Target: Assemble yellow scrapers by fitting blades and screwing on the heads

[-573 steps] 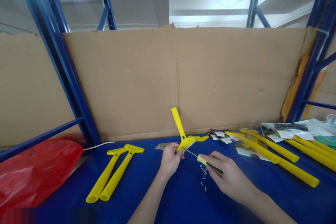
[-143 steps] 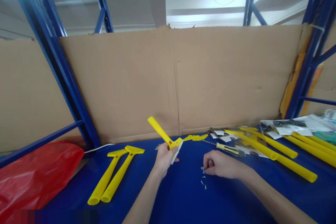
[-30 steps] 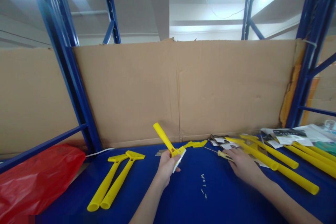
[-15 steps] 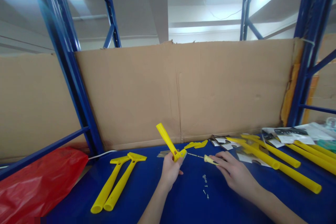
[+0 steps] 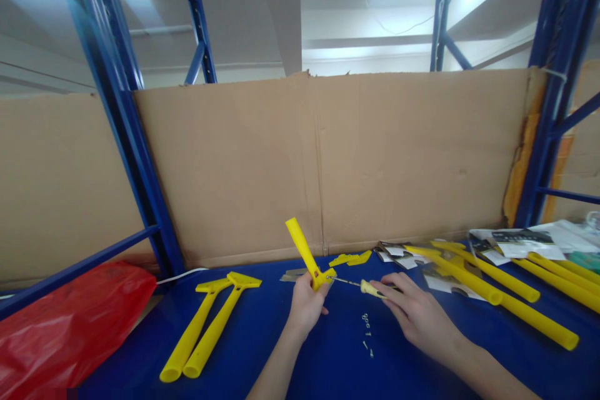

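Observation:
My left hand (image 5: 307, 306) is closed round the head end of a yellow scraper (image 5: 302, 244), its hollow handle pointing up and away to the left. In my right hand (image 5: 417, 309) is a screwdriver (image 5: 370, 289) with a pale yellow handle. Its thin shaft reaches left, and the tip meets the scraper's head; whether it sits in a screw is too small to tell. Below the screwdriver, several small screws and nuts (image 5: 367, 334) lie in a loose row on the blue table (image 5: 328, 365).
Two yellow scraper handles (image 5: 215, 325) lie at the left, beside a red plastic bag (image 5: 79, 331). Small yellow head pieces (image 5: 350, 259) and flat blades (image 5: 291, 275) rest near the cardboard wall (image 5: 234, 169). More yellow handles (image 5: 539, 322) and printed packaging (image 5: 522, 244) lie at right.
The scraper has shifted slightly right and its handle stands a little steeper. The screwdriver has moved slightly left and down, its tip now against the scraper's head.

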Demonstrator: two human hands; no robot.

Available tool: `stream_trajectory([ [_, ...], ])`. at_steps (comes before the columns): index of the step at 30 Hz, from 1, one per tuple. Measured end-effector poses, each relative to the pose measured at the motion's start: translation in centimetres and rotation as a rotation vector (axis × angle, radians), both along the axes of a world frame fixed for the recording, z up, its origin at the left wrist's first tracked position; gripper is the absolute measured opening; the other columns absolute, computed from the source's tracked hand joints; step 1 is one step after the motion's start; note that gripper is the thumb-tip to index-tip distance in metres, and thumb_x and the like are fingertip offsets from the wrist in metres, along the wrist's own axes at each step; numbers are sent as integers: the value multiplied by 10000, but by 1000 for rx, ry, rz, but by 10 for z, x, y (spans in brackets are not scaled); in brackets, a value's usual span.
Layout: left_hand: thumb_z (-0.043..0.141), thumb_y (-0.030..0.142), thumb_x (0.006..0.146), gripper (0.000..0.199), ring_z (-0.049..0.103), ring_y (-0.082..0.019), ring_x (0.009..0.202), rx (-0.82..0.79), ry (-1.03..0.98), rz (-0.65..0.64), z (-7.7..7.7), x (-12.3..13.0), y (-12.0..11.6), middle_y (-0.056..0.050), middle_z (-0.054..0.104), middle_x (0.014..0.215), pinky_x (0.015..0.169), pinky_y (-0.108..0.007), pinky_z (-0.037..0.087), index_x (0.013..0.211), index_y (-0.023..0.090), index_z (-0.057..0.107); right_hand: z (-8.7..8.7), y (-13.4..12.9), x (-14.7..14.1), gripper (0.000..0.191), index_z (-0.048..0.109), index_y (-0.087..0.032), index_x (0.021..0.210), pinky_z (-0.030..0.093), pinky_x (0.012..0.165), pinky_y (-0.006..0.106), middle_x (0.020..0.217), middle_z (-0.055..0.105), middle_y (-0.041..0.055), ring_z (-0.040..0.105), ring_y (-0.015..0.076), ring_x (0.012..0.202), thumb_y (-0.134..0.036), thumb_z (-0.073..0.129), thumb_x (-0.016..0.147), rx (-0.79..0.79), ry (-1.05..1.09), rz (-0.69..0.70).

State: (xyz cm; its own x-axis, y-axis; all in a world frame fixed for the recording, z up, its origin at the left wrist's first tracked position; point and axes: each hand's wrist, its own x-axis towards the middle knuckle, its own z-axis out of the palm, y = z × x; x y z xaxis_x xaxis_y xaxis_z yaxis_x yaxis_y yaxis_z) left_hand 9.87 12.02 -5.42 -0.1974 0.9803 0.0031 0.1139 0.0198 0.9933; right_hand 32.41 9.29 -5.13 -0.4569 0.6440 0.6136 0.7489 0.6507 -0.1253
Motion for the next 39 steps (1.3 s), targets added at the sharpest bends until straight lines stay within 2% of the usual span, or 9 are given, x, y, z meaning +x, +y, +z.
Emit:
stream_trajectory([
  [10, 693, 165, 682, 289, 490, -75, 452, 4, 52, -8, -3, -1, 2, 33, 518, 631, 348, -178, 456, 938, 92, 580, 1, -2, -2, 400, 620, -276, 1161, 575, 712, 305, 1005, 639, 88, 622, 201, 917, -125, 402, 862, 65, -65, 10],
  [17, 666, 136, 699, 181, 478, -70, 404, 74, 137, 24, -7, 1, 1, 31, 544, 629, 338, -178, 442, 855, 119, 576, 3, -4, -18, 248, 614, -253, 1072, 565, 780, 330, 1054, 581, 106, 643, 214, 921, -290, 470, 873, 117, 373, -59],
  [19, 662, 130, 703, 173, 476, -70, 393, 81, 147, 51, -8, 1, 3, 29, 554, 630, 333, -176, 433, 850, 126, 572, 8, -3, -24, 272, 580, -245, 1081, 577, 736, 347, 1101, 540, 117, 644, 219, 878, -303, 528, 821, 38, 507, -109],
  [22, 674, 145, 699, 165, 480, -70, 386, 92, 134, 122, -10, -4, 7, 32, 559, 625, 341, -176, 425, 826, 136, 569, 15, -1, -31, 333, 509, -251, 1077, 580, 522, 304, 1127, 525, 102, 643, 175, 708, -293, 555, 749, -251, 662, -50],
  [26, 677, 141, 693, 156, 498, -79, 395, 126, 153, 167, -13, -11, 12, 24, 574, 636, 374, -184, 411, 822, 142, 588, 21, 3, -41, 262, 475, -232, 958, 430, 292, 217, 761, 599, -4, 550, 111, 396, -441, 419, 810, -604, 788, -101],
  [28, 670, 120, 687, 147, 544, -100, 451, 152, 202, 172, -16, -13, 14, 5, 596, 667, 410, -186, 414, 812, 147, 597, 21, 7, -42, 334, 460, -232, 1014, 398, 272, 212, 739, 584, -12, 521, 104, 372, -487, 389, 809, -622, 849, -168],
  [31, 656, 98, 681, 149, 606, -140, 565, 186, 271, 179, -18, -14, 15, -22, 621, 717, 468, -192, 431, 808, 157, 603, 17, 14, -38, 489, 362, -270, 1151, 399, 273, 205, 984, 552, 27, 540, 98, 467, -443, 514, 720, -628, 957, -117],
  [35, 659, 83, 667, 164, 627, -160, 615, 194, 255, 168, -18, -12, 15, -22, 631, 703, 511, -202, 443, 799, 170, 614, 10, 19, -31, 379, 395, -249, 1071, 303, 250, 175, 869, 525, -9, 424, 52, 369, -466, 453, 765, -669, 945, -97],
  [39, 657, 78, 666, 160, 624, -163, 618, 181, 248, 192, -18, -12, 16, -19, 627, 693, 531, -211, 440, 788, 171, 612, 8, 18, -29, 512, 331, -281, 1192, 362, 294, 195, 995, 540, 28, 519, 97, 488, -418, 529, 740, -632, 942, -95],
])
